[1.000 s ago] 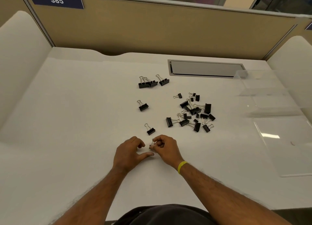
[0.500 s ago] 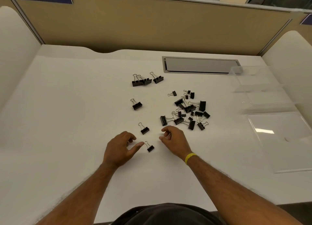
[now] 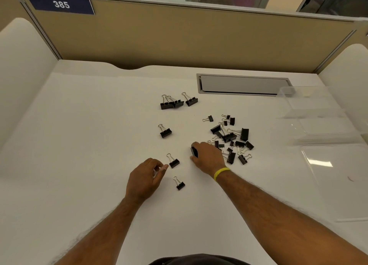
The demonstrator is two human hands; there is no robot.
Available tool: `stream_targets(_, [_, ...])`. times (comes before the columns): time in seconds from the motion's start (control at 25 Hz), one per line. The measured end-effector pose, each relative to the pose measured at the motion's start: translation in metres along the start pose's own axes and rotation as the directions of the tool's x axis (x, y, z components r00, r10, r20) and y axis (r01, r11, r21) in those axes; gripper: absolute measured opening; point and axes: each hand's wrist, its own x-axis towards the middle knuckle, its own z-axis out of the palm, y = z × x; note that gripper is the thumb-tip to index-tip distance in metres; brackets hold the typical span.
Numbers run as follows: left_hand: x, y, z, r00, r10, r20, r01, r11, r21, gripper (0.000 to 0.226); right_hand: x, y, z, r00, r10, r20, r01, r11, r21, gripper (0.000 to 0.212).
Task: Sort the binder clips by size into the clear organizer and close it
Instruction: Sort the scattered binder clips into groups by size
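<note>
Clip status: the small clip that both hands were working a second ago now lies alone on the desk, nearest the person, let go about half a second back. Right hand has since gone forward to the near-left edge of the heap. Its thumb and forefinger are clamped on a black clip; the clip's body shows between them, the rest is hidden under the hand. Left hand hovers low over the desk, fingers loosely curled, thumb out, holding nothing. The thumb tip is just beside a second small clip; cannot tell whether it touches.

Layout: the pulled-out clips form a loose column left of the heap. Three large clips lie farthest, one medium clip nearer, the two small ones nearest. Clear organizer sits at the right, well apart from all the clips, its lid laid open toward the person. No clips seen inside it.

Judgement: pre-sorting by size on the desk is under way; one more clip is being drawn from the heap, and most of the heap remains. Nothing is in the organizer yet, so the task is early. Next move calls for sizing the held clip and setting it with its group
</note>
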Motion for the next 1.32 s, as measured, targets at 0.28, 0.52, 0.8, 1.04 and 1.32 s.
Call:
stream_targets(0.28, [0.025,-0.003,-0.004,0.997,-0.070,-0.042,0.067,0.996,-0.058,0.028,0.011,-0.020,-0.006,0.971,-0.217,-0.103,0.227,0.969,0.094,0.037])
stream_targets(0.52, [0.065,-0.009,-0.012,0.963,-0.235,-0.131,0.212,0.963,-0.168,0.019,0.054,-0.065,-0.020,0.926,-0.342,-0.160,0.360,0.927,0.101,0.033])
stream_targets(0.8, [0.073,-0.036,-0.017,0.945,-0.292,-0.144,0.274,0.953,-0.131,0.021,0.104,-0.095,-0.015,0.872,-0.483,-0.077,0.472,0.873,-0.122,0.026])
stream_targets(1.04, [0.074,-0.043,-0.015,0.939,-0.314,-0.141,0.301,0.947,-0.109,0.019,0.109,-0.091,-0.005,0.877,-0.472,-0.089,0.464,0.881,-0.092,0.033])
stream_targets(1.32, [0.079,-0.022,-0.007,0.959,-0.246,-0.138,0.230,0.965,-0.125,0.013,0.108,-0.006,-0.028,0.964,-0.168,-0.206,0.197,0.972,0.130,0.035])
